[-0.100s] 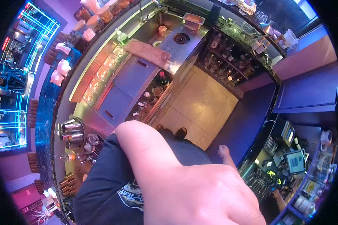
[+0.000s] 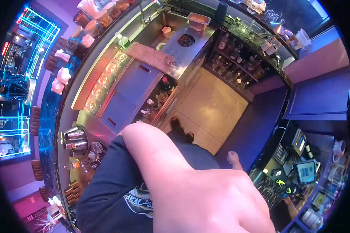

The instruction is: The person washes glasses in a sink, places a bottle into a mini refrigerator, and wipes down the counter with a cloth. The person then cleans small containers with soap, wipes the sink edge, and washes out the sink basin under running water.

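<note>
My left hand (image 2: 217, 202) is very large and close to the camera at the bottom middle, with its back showing. The bent left forearm crosses over my dark shirt (image 2: 105, 178). Its fingers run out of sight, so whatever they touch is hidden. Lower down, my right hand (image 2: 232, 157) hangs beside the dark purple cabinet front, its fingers curled and nothing visible in them. Left of my body, metal shaker tins (image 2: 74, 134) and strainers (image 2: 95, 149) stand on the counter.
A steel bar station holds a lidded ice bin (image 2: 128, 91), a pink towel (image 2: 149, 54) and a sink (image 2: 171, 19). Bottles (image 2: 239, 73) fill low shelves beyond the tiled floor (image 2: 210, 108). At right sit a tablet (image 2: 305, 172) and another person's forearm (image 2: 291, 207).
One of my feet has stepped forward on the tiles. The surroundings have shifted slightly in view; both hands keep nearly the same pose.
</note>
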The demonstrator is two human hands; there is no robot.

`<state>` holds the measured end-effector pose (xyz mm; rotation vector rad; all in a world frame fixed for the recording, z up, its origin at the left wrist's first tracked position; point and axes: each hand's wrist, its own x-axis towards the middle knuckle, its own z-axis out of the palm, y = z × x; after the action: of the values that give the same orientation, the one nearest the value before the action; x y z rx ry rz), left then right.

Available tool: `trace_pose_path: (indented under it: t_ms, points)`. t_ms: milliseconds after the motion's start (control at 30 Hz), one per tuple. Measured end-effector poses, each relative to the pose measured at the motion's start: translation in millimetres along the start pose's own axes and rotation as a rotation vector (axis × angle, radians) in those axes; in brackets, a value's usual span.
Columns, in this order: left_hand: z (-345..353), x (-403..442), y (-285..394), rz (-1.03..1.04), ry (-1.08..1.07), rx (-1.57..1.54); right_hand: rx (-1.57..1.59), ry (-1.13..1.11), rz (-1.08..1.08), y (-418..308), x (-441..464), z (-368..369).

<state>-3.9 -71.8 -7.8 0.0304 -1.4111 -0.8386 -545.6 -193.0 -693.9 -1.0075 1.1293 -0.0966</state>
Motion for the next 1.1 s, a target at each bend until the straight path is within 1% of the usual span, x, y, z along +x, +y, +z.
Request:
trace_pose_path:
  t_ms: [33, 67, 100, 200, 267, 300, 367, 400, 467, 533, 567, 700, 767, 800, 867, 900, 933, 967, 1033, 1067, 1100]
  points:
    - [-11, 6, -10, 0.01, -0.001, -0.011, 0.368, -0.298, -0.283, -3, 5, 13]
    - [-25, 12, -21, 0.027, -0.011, -0.016, 0.381, -0.307, -0.288, -6, 27, 21]
    - [-38, 17, -31, 0.045, -0.012, -0.022, 0.344, -0.278, -0.197, -3, 40, 46]
    - [-84, 35, -61, 0.147, -0.015, -0.041, 0.19, -0.174, 0.056, -28, 94, 106]
    - [-120, 43, -75, 0.142, -0.023, -0.045, 0.083, -0.09, 0.233, -53, 134, 136]
    - [-138, 47, -82, 0.131, -0.03, -0.056, 0.031, -0.04, 0.327, -61, 143, 125]
    - [-173, 56, -94, 0.111, -0.025, -0.092, 0.119, 0.163, 0.521, -90, 172, 122]
    - [-191, 63, -98, 0.103, -0.032, -0.092, 0.106, 0.169, 0.525, -133, 177, 128]
    - [-228, 75, -99, 0.087, -0.059, -0.07, -0.785, 0.045, 0.013, -222, 192, 137]
    - [-258, 83, -98, 0.062, -0.06, -0.038, -0.823, 0.093, -0.008, -264, 231, 130]
    - [-274, 89, -97, 0.052, -0.07, -0.019, -0.84, 0.081, -0.018, -279, 249, 128]
    - [-340, 117, -104, 0.03, -0.134, 0.029, -0.412, 0.2, 0.087, -337, 329, 110]
    - [-370, 118, -111, 0.007, -0.12, 0.036, -0.541, 0.127, 0.015, -360, 366, 103]
    - [-381, 113, -117, -0.015, -0.087, 0.024, -0.563, 0.116, 0.059, -373, 373, 107]
    - [-403, 101, -131, -0.059, -0.021, -0.01, -0.957, -0.085, -0.06, -409, 411, 119]
    - [-412, 99, -134, -0.062, 0.034, -0.021, -0.967, -0.167, 0.037, -436, 423, 124]
    - [-424, 100, -133, -0.04, 0.061, 0.253, -0.977, -0.258, 0.113, -458, 441, 128]
    - [-441, 104, -127, -0.029, 0.069, 0.556, -0.981, -0.206, 0.031, -468, 461, 130]
    - [-469, 113, -115, -0.056, 0.071, 1.19, -1.172, -0.329, 0.033, -511, 520, 132]
    - [-480, 114, -120, -0.085, 0.095, 1.241, -1.402, -0.373, 0.009, -555, 526, 152]
    - [-490, 115, -130, -0.128, 0.116, 1.216, -1.623, -0.397, -0.03, -604, 533, 171]
